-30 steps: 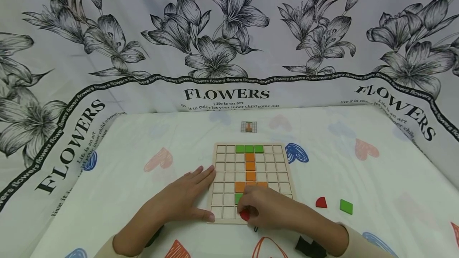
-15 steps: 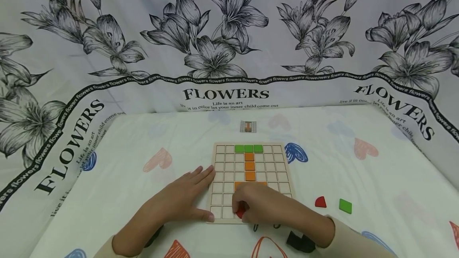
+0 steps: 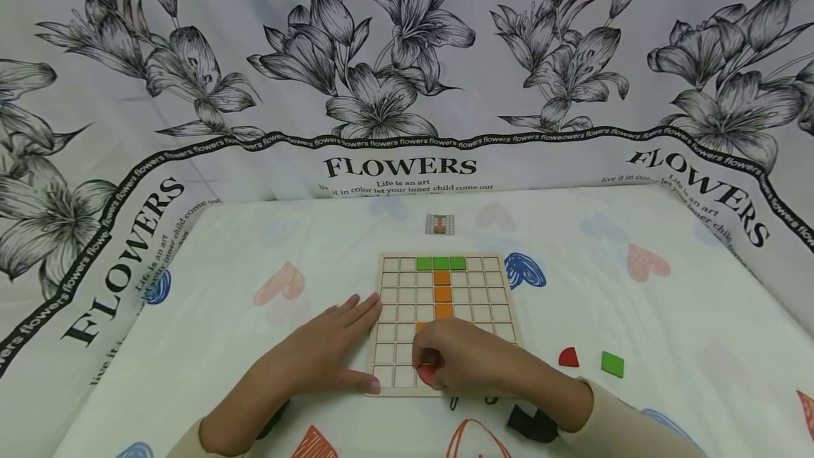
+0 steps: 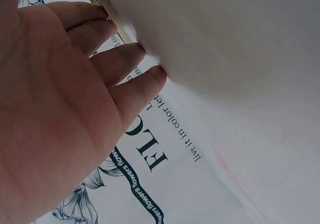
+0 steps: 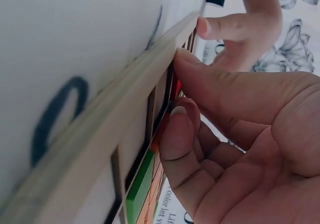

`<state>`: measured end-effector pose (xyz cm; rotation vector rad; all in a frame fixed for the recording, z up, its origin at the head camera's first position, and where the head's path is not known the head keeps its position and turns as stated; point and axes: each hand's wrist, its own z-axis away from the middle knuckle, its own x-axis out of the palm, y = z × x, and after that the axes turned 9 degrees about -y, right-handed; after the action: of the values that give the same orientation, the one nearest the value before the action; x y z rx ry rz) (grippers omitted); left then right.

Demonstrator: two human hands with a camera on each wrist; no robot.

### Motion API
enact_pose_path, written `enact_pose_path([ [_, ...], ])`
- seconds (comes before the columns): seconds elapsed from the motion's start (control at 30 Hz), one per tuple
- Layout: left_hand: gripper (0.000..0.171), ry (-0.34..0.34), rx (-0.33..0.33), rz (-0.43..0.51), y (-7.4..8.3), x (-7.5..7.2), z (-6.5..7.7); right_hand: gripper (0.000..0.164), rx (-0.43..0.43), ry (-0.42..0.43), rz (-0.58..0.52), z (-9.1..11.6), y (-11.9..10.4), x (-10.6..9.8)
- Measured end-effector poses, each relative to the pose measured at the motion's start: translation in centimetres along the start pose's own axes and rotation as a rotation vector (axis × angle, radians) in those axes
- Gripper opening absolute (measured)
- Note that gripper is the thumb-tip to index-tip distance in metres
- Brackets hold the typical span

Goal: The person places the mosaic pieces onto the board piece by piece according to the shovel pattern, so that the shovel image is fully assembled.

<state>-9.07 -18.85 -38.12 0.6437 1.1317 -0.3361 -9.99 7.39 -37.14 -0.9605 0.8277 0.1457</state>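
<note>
A square wooden grid board (image 3: 396, 377) lies on the cloth, with three green tiles (image 3: 441, 263) along its far row and a column of orange tiles (image 3: 442, 294) below them. My right hand (image 3: 467, 359) is over the near rows, its thumb and fingers pinching a red rounded tile (image 3: 426, 373) at the nearest row. Close up in the right wrist view, the red tile (image 5: 176, 89) is mostly covered by fingertips; a green tile (image 5: 140, 189) sits in the board nearby. My left hand (image 3: 333, 348) rests with extended fingers and thumb against the board's left edge.
Right of the board lie a red quarter-round tile (image 3: 569, 357) and a green square tile (image 3: 612, 365). Beyond its far edge is a small pattern card (image 3: 439, 224). A flower-printed curtain (image 3: 407, 76) stands behind the cloth.
My right hand has shifted a little left with the red tile, over the near row of the board. The left hand has stayed at the board's edge.
</note>
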Motion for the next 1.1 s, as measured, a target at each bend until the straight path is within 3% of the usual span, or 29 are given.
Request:
enact_pose_path([
  [0.13, 0.110, 0.004, 0.006, -0.006, 0.0, 0.0, 0.0, 0.027, 0.017, 0.016, 0.001, 0.2, 0.1, 0.1],
  [0.33, 0.111, 0.001, 0.011, -0.019, 0.0, 0.0, -0.1, 0.018, -0.036, 0.057, 0.026, 0.7, 0.6, 0.7],
  [0.57, 0.111, -0.024, -0.016, -0.032, 0.0, 0.2, -0.3, 0.020, -0.072, 0.096, 0.033, 2.5, 1.8, 0.4],
  [0.73, 0.111, -0.020, -0.007, -0.015, 0.1, -0.1, -0.2, 0.018, -0.087, 0.105, 0.021, 4.4, 3.2, 0.1],
  [0.97, 0.111, -0.020, -0.007, -0.012, 0.1, -0.2, -0.1, 0.023, -0.019, 0.230, 0.041, 8.3, 5.2, -1.6],
  [1.1, 0.111, -0.020, 0.000, -0.009, 0.0, -0.1, -0.2, 0.020, 0.017, 0.302, 0.094, 11.4, 7.6, -2.3],
])
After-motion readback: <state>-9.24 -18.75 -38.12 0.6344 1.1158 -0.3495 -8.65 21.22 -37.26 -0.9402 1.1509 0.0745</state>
